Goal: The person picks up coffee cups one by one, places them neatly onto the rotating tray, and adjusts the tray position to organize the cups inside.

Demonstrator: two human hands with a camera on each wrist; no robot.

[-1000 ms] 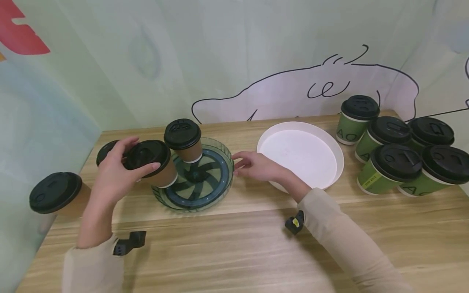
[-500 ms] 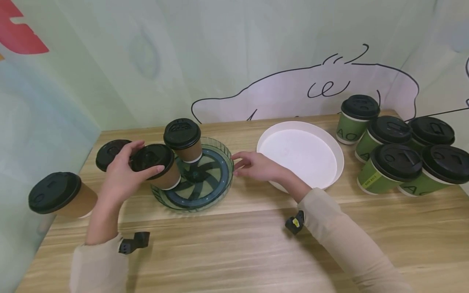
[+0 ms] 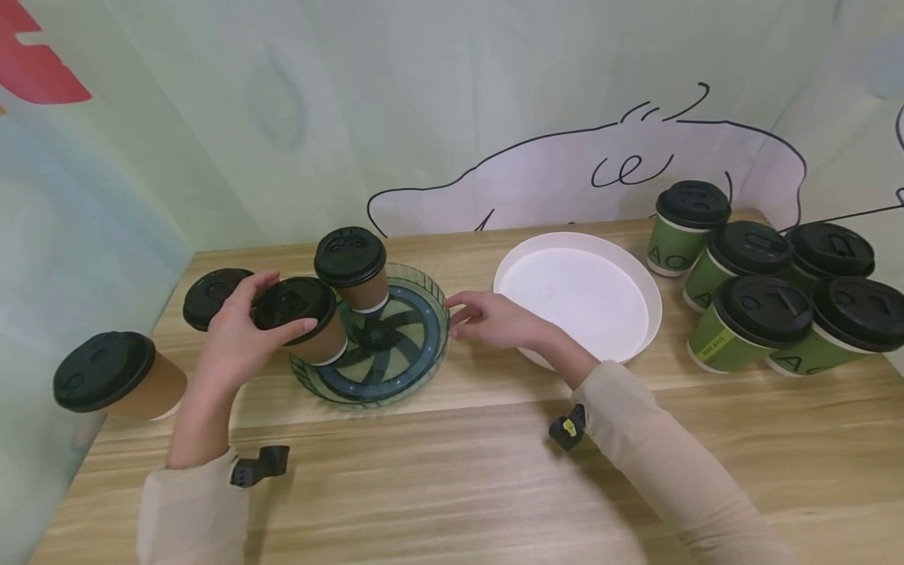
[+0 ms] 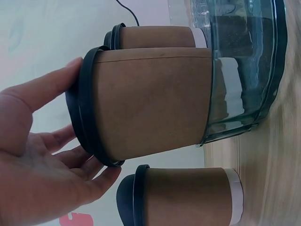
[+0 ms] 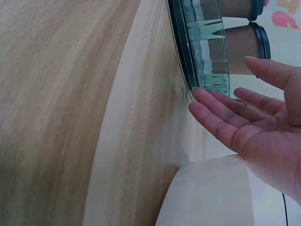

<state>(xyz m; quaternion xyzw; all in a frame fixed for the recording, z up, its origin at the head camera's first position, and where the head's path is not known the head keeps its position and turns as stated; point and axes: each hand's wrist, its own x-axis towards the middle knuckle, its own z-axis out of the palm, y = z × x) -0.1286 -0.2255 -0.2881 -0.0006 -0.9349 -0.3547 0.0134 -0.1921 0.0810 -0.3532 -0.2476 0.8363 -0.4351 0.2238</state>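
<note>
My left hand (image 3: 236, 337) holds a brown paper coffee cup (image 3: 323, 341) by its black lid. In the left wrist view the thumb and fingers clasp the lid of this upright cup (image 4: 150, 103), and its base shows through the clear wall of a green see-through round tray (image 3: 367, 399). Behind it, a second brown cup (image 3: 351, 259) stands inside the same tray. At the tray's right side is my right hand (image 3: 497, 320), its fingertips at the wall. Loosely bent fingers on the right hand (image 5: 254, 117) show in the right wrist view, with nothing gripped.
Two more brown lidded cups stand at the left: one cup (image 3: 144, 384) near the table edge, another lid (image 3: 212, 297) partly behind my left hand. A round white tray (image 3: 579, 290) lies right of centre. Several green lidded cups (image 3: 730, 337) cluster at the far right.
My left hand has carried the brown cup slightly right and toward me within the green tray, then stayed almost still over the last half second. My right hand has kept its place.
</note>
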